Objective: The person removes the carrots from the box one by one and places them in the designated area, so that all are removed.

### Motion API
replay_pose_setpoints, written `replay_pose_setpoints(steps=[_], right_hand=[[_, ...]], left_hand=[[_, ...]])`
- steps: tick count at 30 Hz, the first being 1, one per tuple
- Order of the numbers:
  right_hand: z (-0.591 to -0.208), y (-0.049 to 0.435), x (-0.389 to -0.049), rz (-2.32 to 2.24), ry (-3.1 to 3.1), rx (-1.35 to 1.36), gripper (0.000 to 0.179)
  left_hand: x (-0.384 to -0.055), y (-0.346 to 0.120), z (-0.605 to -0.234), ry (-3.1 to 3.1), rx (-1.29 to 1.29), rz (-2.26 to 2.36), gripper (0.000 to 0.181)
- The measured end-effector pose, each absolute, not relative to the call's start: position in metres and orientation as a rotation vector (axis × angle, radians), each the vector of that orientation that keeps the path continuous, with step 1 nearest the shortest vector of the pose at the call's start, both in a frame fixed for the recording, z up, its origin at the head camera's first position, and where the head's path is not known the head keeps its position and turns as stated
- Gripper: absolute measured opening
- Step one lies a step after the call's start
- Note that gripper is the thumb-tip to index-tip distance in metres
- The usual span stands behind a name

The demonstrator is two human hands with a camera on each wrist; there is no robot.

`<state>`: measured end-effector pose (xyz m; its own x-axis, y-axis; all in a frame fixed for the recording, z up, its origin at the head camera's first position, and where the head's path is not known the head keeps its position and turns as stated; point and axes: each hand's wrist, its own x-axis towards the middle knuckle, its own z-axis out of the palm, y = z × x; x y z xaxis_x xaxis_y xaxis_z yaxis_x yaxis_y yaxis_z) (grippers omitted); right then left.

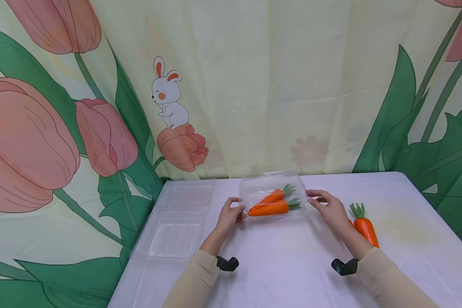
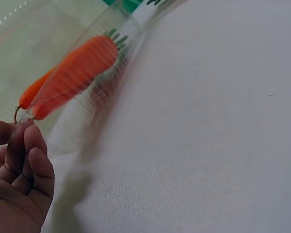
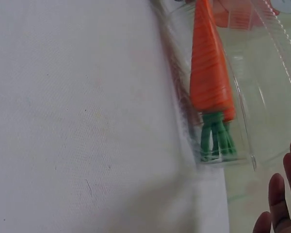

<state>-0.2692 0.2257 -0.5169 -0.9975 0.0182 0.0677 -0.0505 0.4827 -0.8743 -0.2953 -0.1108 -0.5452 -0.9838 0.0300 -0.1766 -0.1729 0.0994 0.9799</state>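
Note:
A clear plastic clamshell box [image 1: 250, 185] with its lid raised holds two orange carrots with green tops, one carrot [image 1: 273, 208] in front of the other [image 1: 276, 195]. At the box's left side my left hand [image 1: 230, 215] pinches the edge between thumb and fingers, close to the carrot tips. The left wrist view shows that pinch near the thin root ends, with the left hand [image 2: 22, 170] at the lower left. My right hand [image 1: 331, 211] is by the box's right edge, fingers extended; in the right wrist view its fingers [image 3: 277, 196] stand beside the plastic.
Two more clear plastic containers, a far one [image 1: 186, 194] and a near one [image 1: 173, 235], sit at the left of the white table [image 1: 285, 273]. A carrot [image 1: 365, 230] lies at the right, partly behind my right forearm, with orange of another beside it. A printed curtain [image 1: 246, 85] hangs behind.

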Motion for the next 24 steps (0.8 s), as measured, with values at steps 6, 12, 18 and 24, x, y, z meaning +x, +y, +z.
replay_pose_setpoints(steps=[6, 12, 18, 24], right_hand=[[-0.511, 0.226, -0.272, 1.511, -2.558, 0.048, 0.043], [-0.496, 0.224, -0.278, 1.505, -2.48, 0.077, 0.043], [-0.48, 0.221, -0.286, 1.525, -2.479, 0.04, 0.048], [-0.468, 0.219, -0.295, 1.588, -2.414, 0.042, 0.05]], left_hand=[[-0.296, -0.112, -0.545, 2.183, -0.191, 2.015, 0.033], [-0.296, -0.113, -0.542, 2.132, -0.23, 2.073, 0.036], [-0.298, -0.114, -0.536, 2.026, -0.17, 2.139, 0.057], [-0.3, -0.114, -0.53, 1.966, -0.202, 2.101, 0.05]])
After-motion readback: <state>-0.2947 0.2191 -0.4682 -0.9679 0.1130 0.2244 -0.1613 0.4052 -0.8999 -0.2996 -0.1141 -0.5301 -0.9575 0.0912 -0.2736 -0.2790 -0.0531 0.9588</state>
